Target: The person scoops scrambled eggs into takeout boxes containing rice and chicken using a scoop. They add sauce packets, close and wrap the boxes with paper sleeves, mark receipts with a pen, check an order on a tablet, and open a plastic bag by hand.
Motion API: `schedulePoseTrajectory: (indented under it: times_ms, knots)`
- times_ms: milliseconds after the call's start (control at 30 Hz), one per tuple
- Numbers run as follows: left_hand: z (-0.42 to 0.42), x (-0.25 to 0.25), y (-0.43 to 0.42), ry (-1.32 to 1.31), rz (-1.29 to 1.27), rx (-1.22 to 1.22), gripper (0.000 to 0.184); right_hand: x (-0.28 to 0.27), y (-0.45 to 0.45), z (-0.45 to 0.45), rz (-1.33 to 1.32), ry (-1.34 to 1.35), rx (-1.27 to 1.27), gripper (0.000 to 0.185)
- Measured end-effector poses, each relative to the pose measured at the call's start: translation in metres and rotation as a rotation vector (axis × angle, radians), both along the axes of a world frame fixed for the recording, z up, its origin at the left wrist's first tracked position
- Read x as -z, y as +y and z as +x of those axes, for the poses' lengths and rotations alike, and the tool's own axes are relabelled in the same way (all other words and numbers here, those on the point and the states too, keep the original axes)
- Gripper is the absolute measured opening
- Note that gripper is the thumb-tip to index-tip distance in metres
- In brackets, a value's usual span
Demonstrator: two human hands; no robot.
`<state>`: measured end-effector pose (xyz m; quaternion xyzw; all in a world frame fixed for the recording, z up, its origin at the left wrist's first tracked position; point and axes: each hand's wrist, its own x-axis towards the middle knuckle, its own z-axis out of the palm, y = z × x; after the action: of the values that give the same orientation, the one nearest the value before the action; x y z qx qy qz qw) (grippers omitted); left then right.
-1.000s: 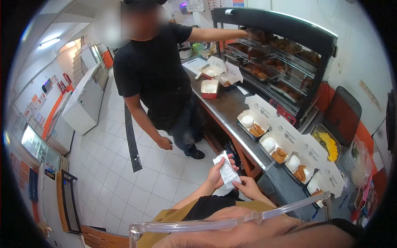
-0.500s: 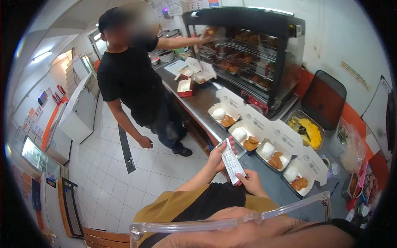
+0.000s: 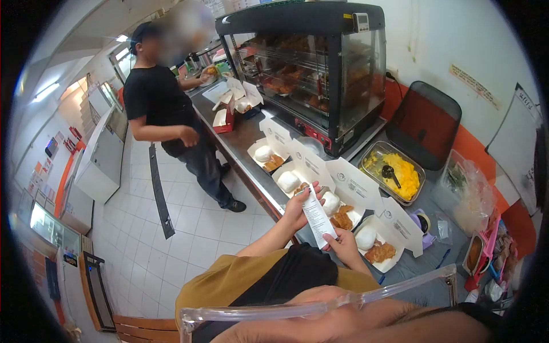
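A long white printed receipt is held up in front of me between both hands. My left hand grips its upper end, and my right hand pinches the lower end. Just beyond and beside them, several open white takeaway boxes stand in a row. The nearest box has its lid folded back and holds a mound of white rice and fried chicken. My left hand partly covers the food in another box.
A glass food warmer stands at the back of the counter, with a tray of yellow food to its right, holding a black spoon. A co-worker stands at left by a red box. Plastic bags sit at right.
My view has turned right. The co-worker's arm has come out of the warmer with a piece of food in hand; their other hand has risen to the waist. I still hold the receipt.
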<state>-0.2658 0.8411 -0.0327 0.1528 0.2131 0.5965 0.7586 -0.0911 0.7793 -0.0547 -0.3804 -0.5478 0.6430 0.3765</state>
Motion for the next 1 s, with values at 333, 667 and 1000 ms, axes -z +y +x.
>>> schedulePoseTrajectory:
  times_ms: [333,667,1000]
  knots:
    - [-0.038,-0.013,0.036,-0.018,0.073,-0.048,0.034,-0.009,0.032,-0.026,-0.032,0.011,-0.041,0.015]
    - [-0.093,0.01,0.094,0.018,0.278,-0.351,0.031,0.001,0.041,-0.04,-0.004,-0.051,0.073,0.021]
    - [-0.009,0.026,0.039,0.305,0.102,0.287,0.046,-0.023,0.069,-0.026,0.096,-0.229,0.069,0.023]
